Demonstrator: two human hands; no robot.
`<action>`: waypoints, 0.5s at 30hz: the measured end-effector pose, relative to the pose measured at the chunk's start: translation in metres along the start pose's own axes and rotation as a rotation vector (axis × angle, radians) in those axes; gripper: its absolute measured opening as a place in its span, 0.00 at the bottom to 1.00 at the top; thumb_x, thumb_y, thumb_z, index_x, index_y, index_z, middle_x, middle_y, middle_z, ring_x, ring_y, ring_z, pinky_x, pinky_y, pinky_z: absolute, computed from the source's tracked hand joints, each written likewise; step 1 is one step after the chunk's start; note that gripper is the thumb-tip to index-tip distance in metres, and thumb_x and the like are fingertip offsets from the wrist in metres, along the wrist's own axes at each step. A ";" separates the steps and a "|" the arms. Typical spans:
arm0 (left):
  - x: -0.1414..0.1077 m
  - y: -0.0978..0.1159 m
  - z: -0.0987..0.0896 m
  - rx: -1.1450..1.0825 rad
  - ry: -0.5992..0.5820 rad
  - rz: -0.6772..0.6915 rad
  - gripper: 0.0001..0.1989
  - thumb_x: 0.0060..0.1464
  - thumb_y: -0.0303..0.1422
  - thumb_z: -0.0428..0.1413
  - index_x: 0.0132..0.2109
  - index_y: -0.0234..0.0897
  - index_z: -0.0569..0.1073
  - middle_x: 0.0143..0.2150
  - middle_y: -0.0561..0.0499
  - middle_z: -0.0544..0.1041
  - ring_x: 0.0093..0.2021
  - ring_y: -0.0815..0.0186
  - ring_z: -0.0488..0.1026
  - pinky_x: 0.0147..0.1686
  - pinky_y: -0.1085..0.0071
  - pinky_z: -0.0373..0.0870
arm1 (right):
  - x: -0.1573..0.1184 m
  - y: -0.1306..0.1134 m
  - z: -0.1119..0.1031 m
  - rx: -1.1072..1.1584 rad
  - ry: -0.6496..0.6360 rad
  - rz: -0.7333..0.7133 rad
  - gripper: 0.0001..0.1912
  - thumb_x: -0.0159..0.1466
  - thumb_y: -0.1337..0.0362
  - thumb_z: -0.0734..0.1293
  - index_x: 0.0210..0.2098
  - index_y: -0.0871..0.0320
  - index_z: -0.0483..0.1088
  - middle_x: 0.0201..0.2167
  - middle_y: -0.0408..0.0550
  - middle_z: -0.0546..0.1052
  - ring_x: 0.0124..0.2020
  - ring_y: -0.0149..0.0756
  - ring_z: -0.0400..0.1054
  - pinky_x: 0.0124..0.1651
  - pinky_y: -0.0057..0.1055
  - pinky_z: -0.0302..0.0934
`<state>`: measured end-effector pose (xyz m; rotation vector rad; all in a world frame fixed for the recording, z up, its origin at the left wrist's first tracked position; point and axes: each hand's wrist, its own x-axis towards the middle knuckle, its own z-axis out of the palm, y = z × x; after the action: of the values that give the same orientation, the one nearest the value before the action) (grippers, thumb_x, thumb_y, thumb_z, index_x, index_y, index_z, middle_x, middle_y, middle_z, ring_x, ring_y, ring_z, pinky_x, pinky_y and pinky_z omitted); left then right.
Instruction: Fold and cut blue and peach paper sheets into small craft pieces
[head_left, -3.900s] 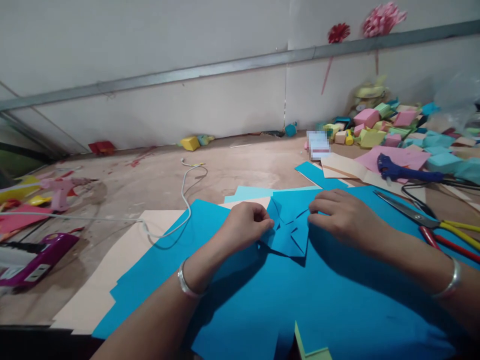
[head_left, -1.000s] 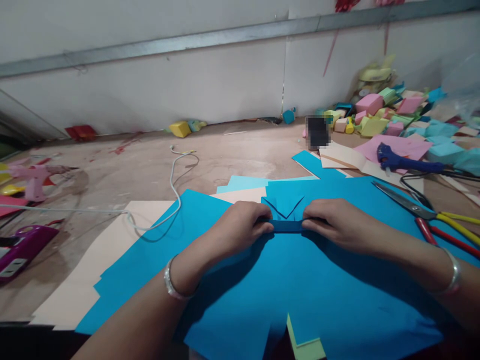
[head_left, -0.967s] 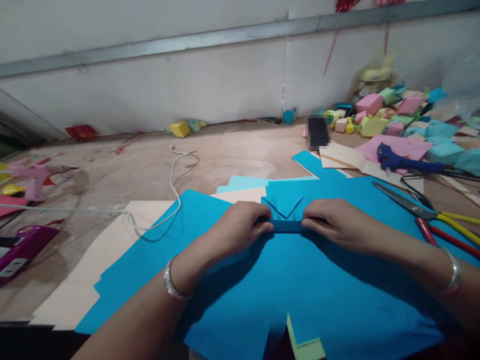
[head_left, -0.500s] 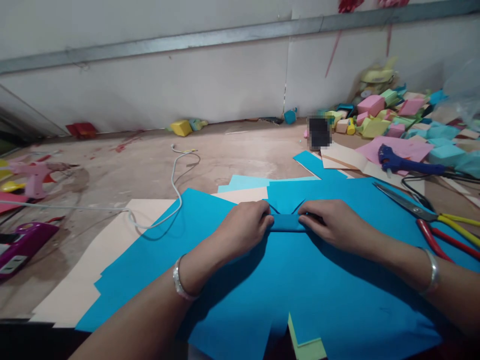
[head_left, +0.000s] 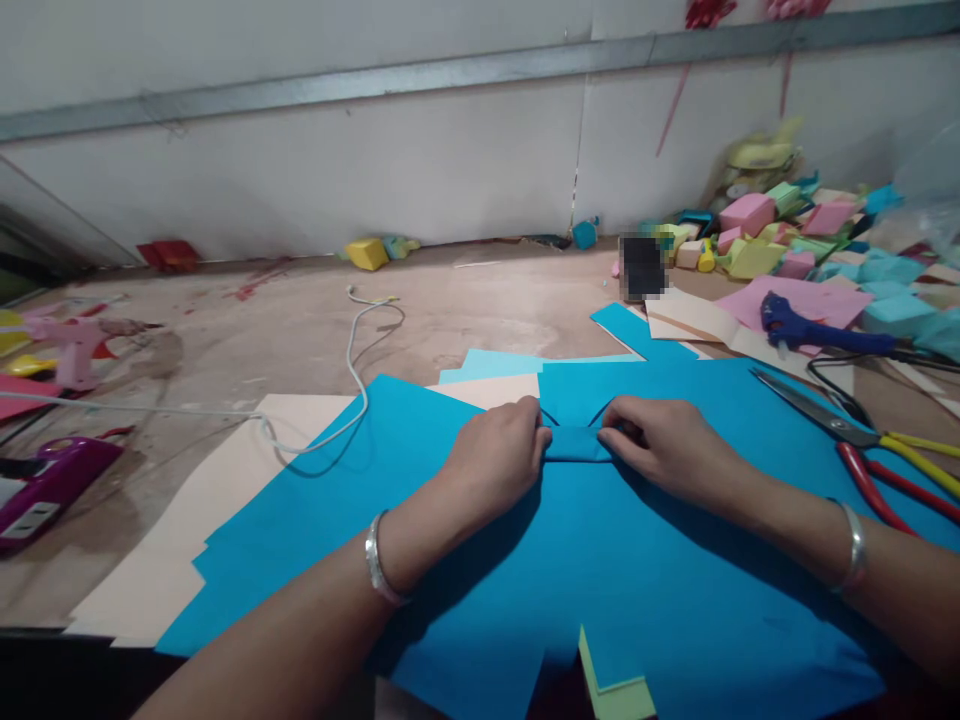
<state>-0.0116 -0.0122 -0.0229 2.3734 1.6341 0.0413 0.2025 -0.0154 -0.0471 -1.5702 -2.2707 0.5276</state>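
Observation:
A narrow folded strip of blue paper (head_left: 577, 444) lies crosswise between my two hands, with angled creases rising from its far side. My left hand (head_left: 501, 446) pinches its left end, thumb and fingers pressed together. At its right end, my right hand (head_left: 664, 440) holds it in a similar pinch, the curled fingers partly hidden. Beneath both hands spread large blue sheets (head_left: 675, 600), some lying over pale cream sheets (head_left: 172, 530). Each wrist wears a silver bangle.
Scissors (head_left: 855, 430) with red and yellow handles lie at right, near a blue glue gun (head_left: 817, 330). Folded paper boxes (head_left: 750, 215) pile up behind. At left are a pink glue gun (head_left: 75, 345), a purple power strip (head_left: 56, 490) and a white cable (head_left: 350, 350).
The view has shifted slightly. My left hand appears turned a little more over the strip's left end; both hands keep hold of the folded paper.

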 end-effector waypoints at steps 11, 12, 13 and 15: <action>0.003 0.000 -0.002 -0.031 0.018 -0.027 0.07 0.62 0.35 0.52 0.37 0.37 0.68 0.36 0.46 0.78 0.37 0.56 0.74 0.30 0.67 0.54 | 0.000 0.001 0.003 -0.031 0.016 -0.003 0.07 0.66 0.62 0.62 0.33 0.56 0.70 0.27 0.44 0.75 0.27 0.35 0.66 0.29 0.30 0.48; 0.004 -0.001 -0.002 -0.040 0.018 -0.024 0.07 0.62 0.35 0.52 0.37 0.38 0.68 0.36 0.47 0.78 0.37 0.56 0.74 0.30 0.67 0.55 | 0.000 0.001 0.003 -0.036 0.020 -0.005 0.07 0.66 0.62 0.62 0.33 0.56 0.70 0.27 0.44 0.75 0.27 0.35 0.66 0.29 0.30 0.47; 0.004 -0.001 -0.002 -0.050 0.019 -0.024 0.07 0.62 0.35 0.52 0.37 0.38 0.68 0.36 0.47 0.78 0.37 0.57 0.73 0.30 0.67 0.55 | -0.001 0.001 0.004 -0.041 0.024 -0.006 0.07 0.66 0.63 0.62 0.33 0.56 0.70 0.27 0.44 0.75 0.27 0.34 0.65 0.28 0.30 0.46; 0.005 -0.001 -0.002 -0.066 0.023 -0.026 0.07 0.63 0.35 0.52 0.37 0.38 0.68 0.35 0.48 0.77 0.36 0.58 0.73 0.30 0.67 0.55 | -0.001 0.000 0.004 -0.052 0.029 -0.005 0.07 0.66 0.63 0.62 0.32 0.56 0.69 0.27 0.44 0.75 0.26 0.34 0.65 0.28 0.30 0.46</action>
<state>-0.0111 -0.0064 -0.0216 2.3108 1.6480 0.1166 0.2010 -0.0167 -0.0508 -1.5857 -2.2832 0.4451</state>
